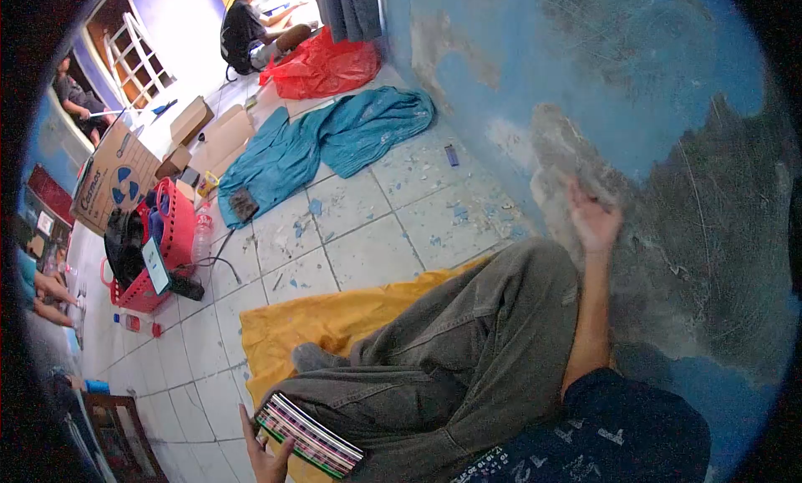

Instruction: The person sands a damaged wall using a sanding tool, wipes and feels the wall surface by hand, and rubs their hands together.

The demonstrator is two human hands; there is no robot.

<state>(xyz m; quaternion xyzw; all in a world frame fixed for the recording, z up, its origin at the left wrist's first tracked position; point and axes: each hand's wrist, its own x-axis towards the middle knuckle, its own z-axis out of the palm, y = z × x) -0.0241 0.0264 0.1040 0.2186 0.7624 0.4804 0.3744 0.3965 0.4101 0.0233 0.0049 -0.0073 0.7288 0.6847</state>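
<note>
At the bottom, my left hand (269, 460) holds a flat object with a striped, multicoloured face (311, 437), its thumb at the near edge and one finger stretched out past it. My right hand (595, 224) is raised at the blue wall (510, 74), palm towards the camera, by a rough grey patch (710, 224). Its fingers blend into the grey, so I cannot make out their grip or anything in them. My crossed legs in grey trousers rest on a yellow cloth (284, 320).
Paint flakes and a small blue object (452, 155) lie on the tiles. Beyond are a teal cloth (334, 136), a red plastic bag (326, 65), a pink basket (175, 224), cardboard boxes (113, 178) and a bottle (138, 324). People are at the back and left.
</note>
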